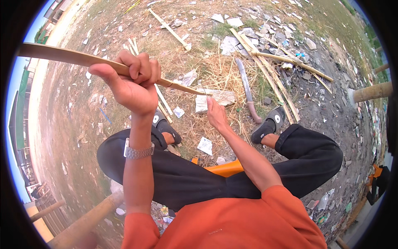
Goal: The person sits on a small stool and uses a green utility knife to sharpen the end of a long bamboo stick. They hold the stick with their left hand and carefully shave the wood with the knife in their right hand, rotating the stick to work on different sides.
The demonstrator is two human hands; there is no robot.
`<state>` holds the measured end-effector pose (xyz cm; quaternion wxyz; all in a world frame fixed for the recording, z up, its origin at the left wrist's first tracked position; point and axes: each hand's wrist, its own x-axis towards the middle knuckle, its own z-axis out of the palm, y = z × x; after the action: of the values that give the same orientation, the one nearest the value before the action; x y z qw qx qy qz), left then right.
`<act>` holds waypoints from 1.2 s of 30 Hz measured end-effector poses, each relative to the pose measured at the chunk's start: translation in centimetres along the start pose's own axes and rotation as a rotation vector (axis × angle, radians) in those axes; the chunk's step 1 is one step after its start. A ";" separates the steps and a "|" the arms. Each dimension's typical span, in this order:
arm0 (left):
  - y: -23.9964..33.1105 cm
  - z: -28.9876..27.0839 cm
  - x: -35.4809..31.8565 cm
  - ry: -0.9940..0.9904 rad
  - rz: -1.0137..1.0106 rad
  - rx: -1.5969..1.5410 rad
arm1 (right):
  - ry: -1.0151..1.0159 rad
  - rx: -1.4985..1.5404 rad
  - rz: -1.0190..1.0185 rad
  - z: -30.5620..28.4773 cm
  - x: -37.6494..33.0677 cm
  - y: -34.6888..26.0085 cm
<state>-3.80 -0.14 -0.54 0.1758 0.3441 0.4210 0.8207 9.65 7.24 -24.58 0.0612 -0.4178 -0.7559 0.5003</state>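
Note:
A long, flat bamboo strip (62,54) slants across the view from the upper left down to the middle. My left hand (137,89) is raised, its fingers curled over the strip and its thumb stretched along it. At the strip's lower end, the fingers of my right hand (216,114) are pressed together on the tip. Behind that tip lies a pale block of wood (224,98) on the ground. A machete (244,81) with a curved brown handle rests to the right of the block, touched by neither hand.
Split bamboo lengths (269,76) lie beyond my right foot, with a bamboo pole (296,62) across them. Another strip (168,28) lies farther off. Straw, paper scraps and broken tile litter the ground. An orange seat (226,168) shows between my legs. Thick bamboo poles (89,218) stand at both sides.

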 end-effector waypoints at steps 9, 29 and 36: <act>0.2 0.1 -0.3 -0.050 0.009 -0.002 | 0.017 -0.079 0.020 1.8 1.1 3.6; 0.3 -0.2 0.5 -0.085 -0.031 -0.040 | 0.057 -0.356 0.033 2.3 3.6 8.0; 0.4 -0.2 0.8 0.009 -0.053 -0.069 | 0.024 -0.611 0.042 3.3 5.9 10.9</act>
<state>-4.52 -0.05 0.02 0.2071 0.3229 0.4022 0.8313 10.43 10.66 -36.94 -0.0689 -0.4382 -0.8618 0.2459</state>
